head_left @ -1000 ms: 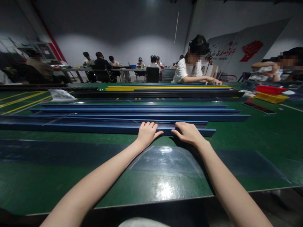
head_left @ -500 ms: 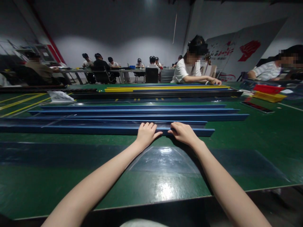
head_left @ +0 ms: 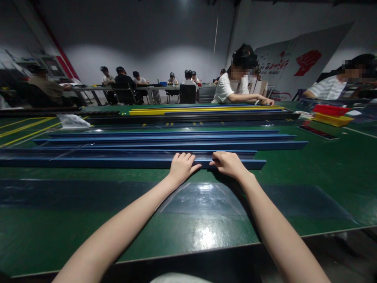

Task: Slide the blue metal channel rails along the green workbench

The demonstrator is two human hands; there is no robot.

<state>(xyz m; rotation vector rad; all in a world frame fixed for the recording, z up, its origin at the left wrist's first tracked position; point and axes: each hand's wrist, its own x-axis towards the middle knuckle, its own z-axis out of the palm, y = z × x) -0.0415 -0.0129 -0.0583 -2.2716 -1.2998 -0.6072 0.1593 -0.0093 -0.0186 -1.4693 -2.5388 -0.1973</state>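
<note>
A long blue U-shaped channel (head_left: 141, 162) lies across the green table, its open side up. My left hand (head_left: 181, 167) is closed over its near wall, fingertips inside the channel and thumb stretched along the outer face. Just to the right, my right hand (head_left: 228, 162) grips the same wall with curled fingers, near the channel's right end. A short stretch of blue wall shows between the two thumbs. Beyond it lie more blue channels (head_left: 206, 144), roughly parallel. Nearer me, a clear plastic strip (head_left: 88, 192) lies flat under my forearms.
Yellow strips (head_left: 206, 111) and a dark strip (head_left: 235, 117) lie farther back, before a co-worker (head_left: 225, 88) leaning over the table. Red (head_left: 331, 109) and yellow bins (head_left: 332, 119) and a phone (head_left: 318, 132) are at right. Crumpled clear plastic (head_left: 73, 121) sits at left.
The whole view has shifted slightly. My hands keep the same hold on the blue channel, with no clear movement against it.
</note>
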